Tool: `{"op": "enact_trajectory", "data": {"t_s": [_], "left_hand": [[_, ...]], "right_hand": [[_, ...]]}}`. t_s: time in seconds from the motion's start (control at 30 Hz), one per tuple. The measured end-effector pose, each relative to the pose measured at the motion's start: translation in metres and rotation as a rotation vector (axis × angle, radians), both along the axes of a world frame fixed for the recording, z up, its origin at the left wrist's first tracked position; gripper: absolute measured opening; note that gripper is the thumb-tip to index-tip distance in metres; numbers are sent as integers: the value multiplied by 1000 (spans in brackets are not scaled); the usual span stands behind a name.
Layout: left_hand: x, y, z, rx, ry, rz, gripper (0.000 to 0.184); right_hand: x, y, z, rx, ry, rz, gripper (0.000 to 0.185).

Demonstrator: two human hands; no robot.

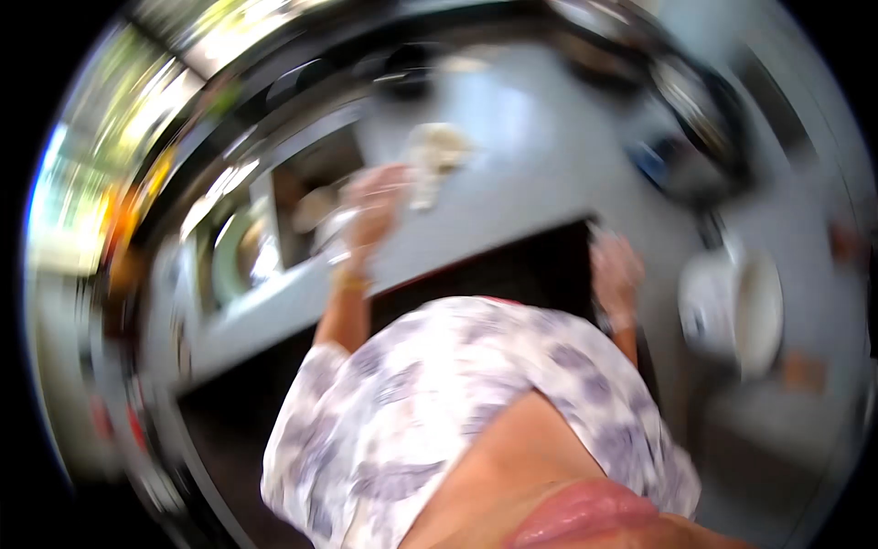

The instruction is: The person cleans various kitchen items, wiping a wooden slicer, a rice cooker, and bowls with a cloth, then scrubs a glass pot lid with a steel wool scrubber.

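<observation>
Strong motion blur runs through the head view. My left hand [377,203] is over the edge of the grey counter by the sink, just left of a crumpled cream-coloured cloth [439,151]. Its fingers are smeared, so their pose and any contact with the cloth are unclear. My right hand [617,272] hangs low beside the counter's right end. A faint whitish streak shows at its fingertips, but I cannot make out whether it is a held thing.
A double sink [265,215] with several dishes, one a pale green round one [236,256], lies left of my left hand. A dark pot [404,71] stands at the counter's back. On the right are a white bucket [722,306] and a dark rounded object [700,119].
</observation>
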State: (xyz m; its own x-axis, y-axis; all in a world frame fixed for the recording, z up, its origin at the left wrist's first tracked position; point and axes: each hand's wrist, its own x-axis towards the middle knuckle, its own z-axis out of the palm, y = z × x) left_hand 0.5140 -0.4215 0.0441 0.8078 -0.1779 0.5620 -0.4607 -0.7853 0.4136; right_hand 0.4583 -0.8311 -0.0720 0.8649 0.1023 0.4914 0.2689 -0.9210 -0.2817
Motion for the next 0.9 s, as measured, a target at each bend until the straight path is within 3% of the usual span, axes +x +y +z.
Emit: {"op": "enact_trajectory", "data": {"t_s": [0.13, 0.17, 0.2, 0.27, 0.37, 0.47, 0.6, 0.67, 0.73, 0.83, 0.9], "left_hand": [[-70, -19, -9, -1, -58, 158, 16], [-96, -28, 15, -234, 73, 223, 17], [-121, -33, 33, -275, 193, 325, 19], [-171, -31, 28, -253, 170, 485, 19], [-249, -7, 26, 28, 126, 711, 20], [-306, 10, 45, -318, 252, 986, 20], [-379, 23, 25, -475, 155, 1221, 18], [-401, 28, 26, -626, 188, 1297, 18], [-421, 37, 27, -612, 163, 1292, 18], [-456, 48, 30, -615, 174, 1264, 19], [-487, 65, 42, -602, 241, 1249, 19]], "right_hand": [[33, 47, 4, 187, 137, 420, 35], [45, 75, 3, 184, 142, 567, 35], [52, 92, 4, 179, 156, 682, 35], [52, 113, 13, 156, 155, 810, 35], [47, 158, 21, 61, 103, 926, 35], [49, 229, 31, 49, 79, 1059, 35], [16, 270, 55, 8, 16, 1193, 35], [0, 284, 64, 16, 64, 1218, 36], [-17, 295, 63, 35, 157, 1218, 36], [-46, 316, 57, -200, 67, 1222, 36], [-80, 339, 58, -161, 105, 1221, 34]]}}
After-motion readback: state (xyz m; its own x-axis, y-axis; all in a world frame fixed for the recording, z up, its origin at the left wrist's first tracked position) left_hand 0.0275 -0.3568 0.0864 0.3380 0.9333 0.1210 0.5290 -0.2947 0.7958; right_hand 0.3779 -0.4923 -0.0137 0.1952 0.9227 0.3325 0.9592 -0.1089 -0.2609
